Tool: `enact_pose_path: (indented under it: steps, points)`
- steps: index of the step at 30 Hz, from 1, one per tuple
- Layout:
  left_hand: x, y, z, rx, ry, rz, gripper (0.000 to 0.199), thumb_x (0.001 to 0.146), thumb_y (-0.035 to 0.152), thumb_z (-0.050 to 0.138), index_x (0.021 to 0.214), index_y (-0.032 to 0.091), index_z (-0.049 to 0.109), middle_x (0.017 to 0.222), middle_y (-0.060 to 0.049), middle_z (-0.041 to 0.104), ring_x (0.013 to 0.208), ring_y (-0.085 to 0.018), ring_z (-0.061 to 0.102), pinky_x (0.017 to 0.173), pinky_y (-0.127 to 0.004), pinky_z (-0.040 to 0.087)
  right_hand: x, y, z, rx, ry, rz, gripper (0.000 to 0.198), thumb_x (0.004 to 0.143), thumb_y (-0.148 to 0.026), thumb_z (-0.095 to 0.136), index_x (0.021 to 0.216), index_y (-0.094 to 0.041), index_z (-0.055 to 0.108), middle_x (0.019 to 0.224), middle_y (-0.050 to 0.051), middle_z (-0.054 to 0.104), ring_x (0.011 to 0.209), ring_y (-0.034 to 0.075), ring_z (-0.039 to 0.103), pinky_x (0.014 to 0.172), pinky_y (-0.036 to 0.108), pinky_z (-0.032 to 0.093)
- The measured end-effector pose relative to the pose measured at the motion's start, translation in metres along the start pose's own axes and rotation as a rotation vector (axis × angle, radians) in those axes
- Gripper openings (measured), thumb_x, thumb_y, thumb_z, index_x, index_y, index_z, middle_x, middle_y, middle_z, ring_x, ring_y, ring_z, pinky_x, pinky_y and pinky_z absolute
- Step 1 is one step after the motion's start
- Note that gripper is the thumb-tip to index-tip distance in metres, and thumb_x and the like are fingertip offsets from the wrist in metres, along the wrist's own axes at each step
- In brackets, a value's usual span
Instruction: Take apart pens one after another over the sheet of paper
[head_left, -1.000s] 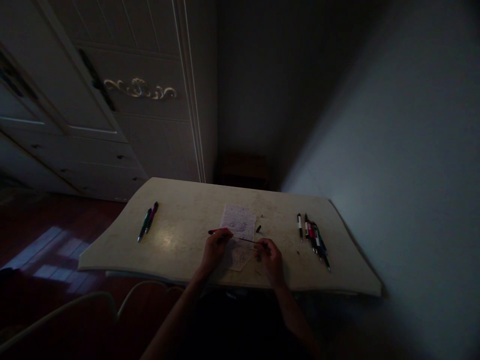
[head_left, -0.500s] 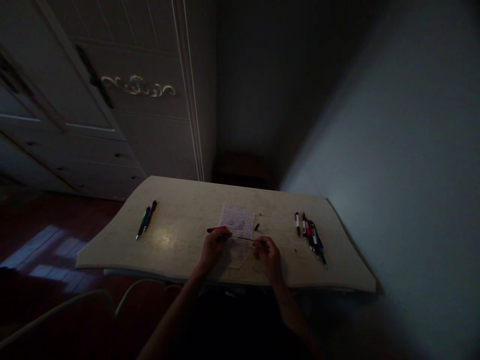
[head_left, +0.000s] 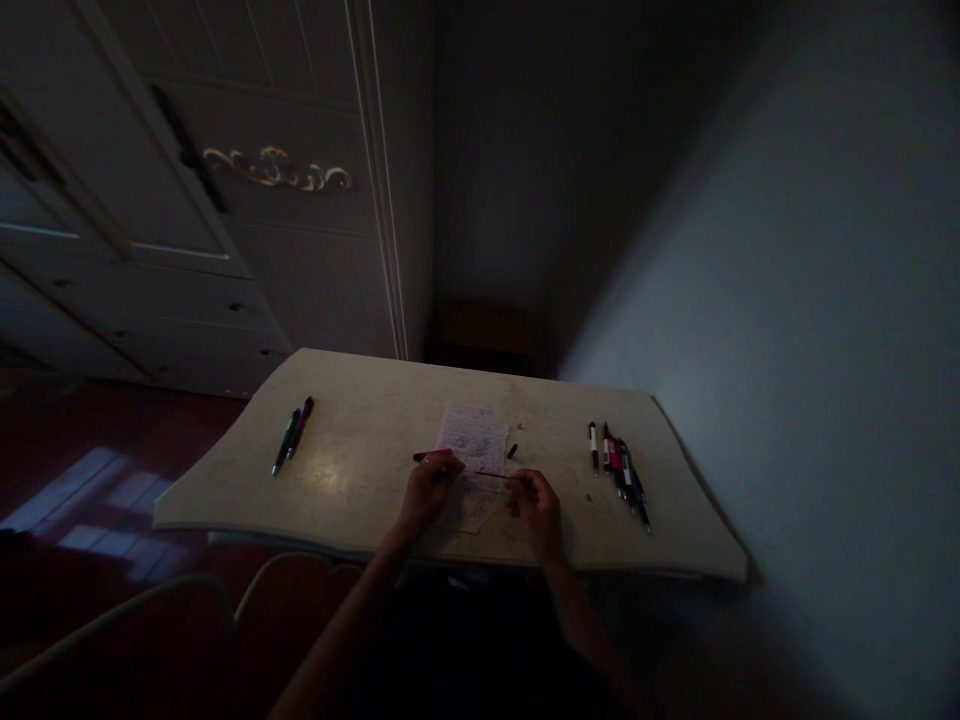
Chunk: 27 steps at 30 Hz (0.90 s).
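Note:
My right hand (head_left: pixel 534 498) pinches a thin dark rod, like a pen refill (head_left: pixel 493 475), which points left over the written paper (head_left: pixel 472 432). My left hand (head_left: pixel 429 492) is closed with its fingertips together, close to the rod's left end. What sits in those left fingers is too small and dark to make out. Just beyond the left hand is a red and black pen barrel (head_left: pixel 432 454); whether the hand touches it I cannot tell. A short black piece (head_left: pixel 512 452) lies by the paper's right edge.
Several pens (head_left: pixel 624 470) lie grouped on the right of the pale table (head_left: pixel 360 400). A green pen (head_left: pixel 286 442) and a purple pen (head_left: pixel 301 428) lie at the left. Tiny bits (head_left: pixel 589 497) are scattered nearby. Beyond stand a cabinet (head_left: pixel 300 120) and a wall (head_left: pixel 825 300).
The view has shifted very slightly. Both hands keep nearly the same pose, with the thin rod still in my right fingers.

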<state>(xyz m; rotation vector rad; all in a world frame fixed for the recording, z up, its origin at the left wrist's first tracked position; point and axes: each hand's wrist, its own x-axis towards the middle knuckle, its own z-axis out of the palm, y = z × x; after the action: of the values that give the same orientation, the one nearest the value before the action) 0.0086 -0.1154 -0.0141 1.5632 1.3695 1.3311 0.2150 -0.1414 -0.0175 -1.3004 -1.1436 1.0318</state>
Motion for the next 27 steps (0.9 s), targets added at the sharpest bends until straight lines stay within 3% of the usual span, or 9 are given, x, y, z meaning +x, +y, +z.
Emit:
enact_pose_path:
  steps: [11,19,27]
  points:
    - [-0.0004,-0.0026,0.0016,0.006,-0.024,0.004,0.014,0.08,0.029,0.063,0.082,0.02,0.075,0.093,-0.009,0.075,0.099,-0.025,0.068,0.079,-0.034,0.055,0.0012,-0.0009,-0.0008,-0.028,-0.005,0.01,0.038,0.076,-0.054,0.07,0.086,-0.018,0.062,0.068,0.001,0.064,0.054,0.013,0.059,0.049,0.022,0.047]
    - [-0.0025,0.0029,0.001,0.022,-0.041,0.007,0.021,0.081,0.034,0.066,0.093,0.019,0.075,0.1,-0.01,0.075,0.093,-0.023,0.069,0.078,-0.032,0.055,0.0007,-0.0011,0.0003,-0.02,-0.043,0.029,0.04,0.073,-0.055,0.073,0.084,-0.018,0.064,0.066,0.002,0.064,0.054,0.014,0.059,0.048,0.023,0.048]
    - [-0.0028,-0.0033,0.0028,-0.049,-0.072,0.004,0.03,0.079,0.033,0.069,0.105,0.018,0.07,0.094,-0.01,0.076,0.087,-0.022,0.071,0.078,-0.034,0.055,0.0,-0.002,0.0008,0.002,-0.042,0.025,0.039,0.073,-0.054,0.072,0.085,-0.017,0.064,0.069,0.002,0.064,0.054,0.013,0.059,0.047,0.022,0.047]
